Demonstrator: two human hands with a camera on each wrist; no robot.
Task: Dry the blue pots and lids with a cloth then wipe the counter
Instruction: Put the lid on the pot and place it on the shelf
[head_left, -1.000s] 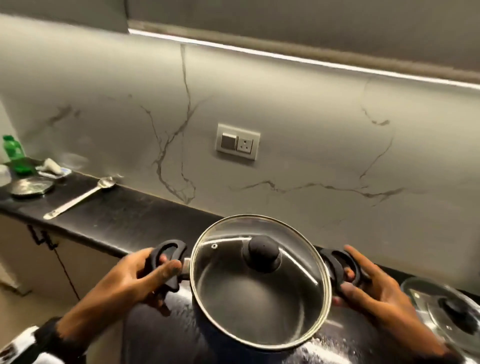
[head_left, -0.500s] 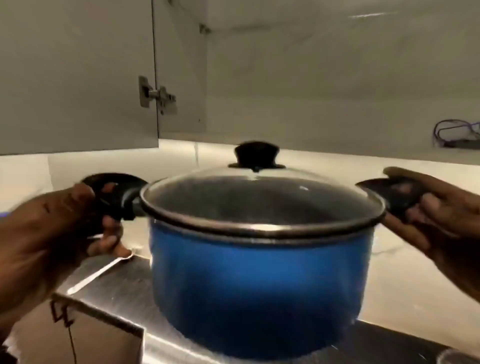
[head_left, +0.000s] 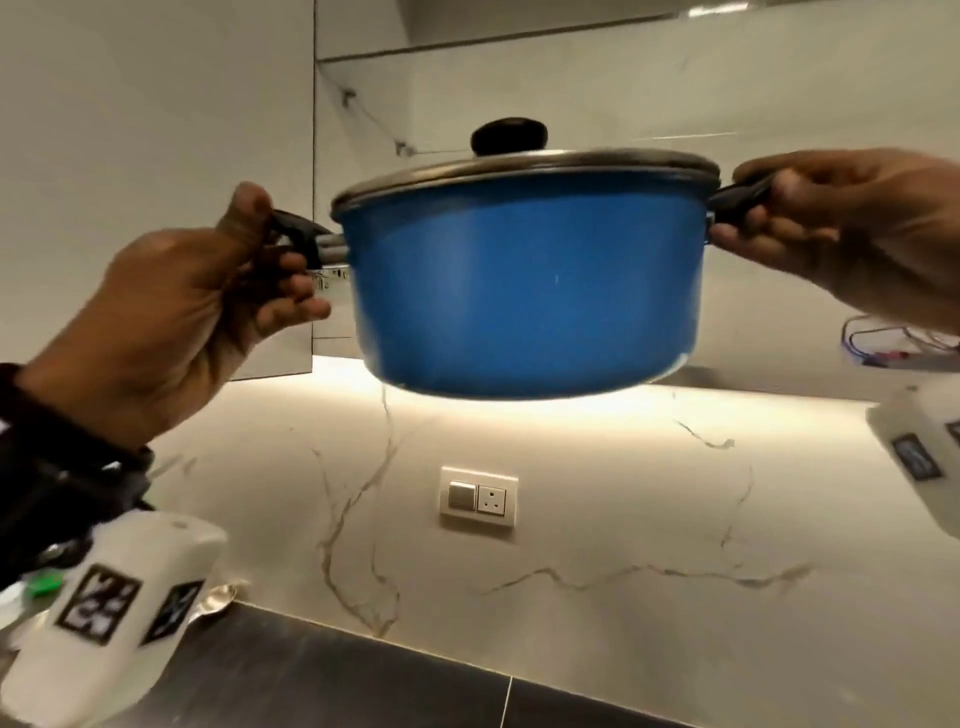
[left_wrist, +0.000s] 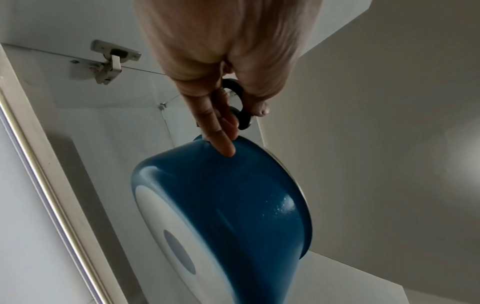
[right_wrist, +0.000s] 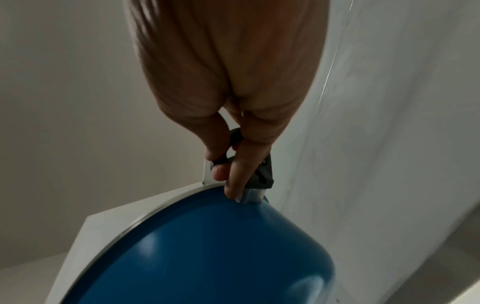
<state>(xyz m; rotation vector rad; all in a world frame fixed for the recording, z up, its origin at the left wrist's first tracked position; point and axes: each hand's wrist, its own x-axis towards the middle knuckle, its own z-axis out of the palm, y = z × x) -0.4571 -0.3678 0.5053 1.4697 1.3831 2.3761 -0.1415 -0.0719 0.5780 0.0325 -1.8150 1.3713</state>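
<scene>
A blue pot (head_left: 524, 280) with a glass lid (head_left: 524, 161) and black knob (head_left: 509, 135) hangs high in the air, level with the open wall cupboard (head_left: 571, 67). My left hand (head_left: 192, 306) grips its left black handle (head_left: 296, 234). My right hand (head_left: 852, 218) grips the right black handle (head_left: 737, 200). In the left wrist view the pot (left_wrist: 233, 205) shows its side and pale base, my fingers (left_wrist: 221, 131) curled through the handle (left_wrist: 239, 107). In the right wrist view my fingers (right_wrist: 239, 168) wrap the handle (right_wrist: 259, 176) above the pot (right_wrist: 207, 246). No cloth is in view.
The dark counter (head_left: 363, 675) lies far below, against a marble backsplash with a wall socket (head_left: 478, 496). A spoon (head_left: 218, 597) lies at the counter's left. The cupboard door (head_left: 156, 156) stands at the left with its hinge (left_wrist: 109, 61). Coloured wires (head_left: 893, 338) sit at the right.
Both hands have lifted the lidded pot from the counter up to the height of the open wall cupboard. The grip on the handles is unchanged.
</scene>
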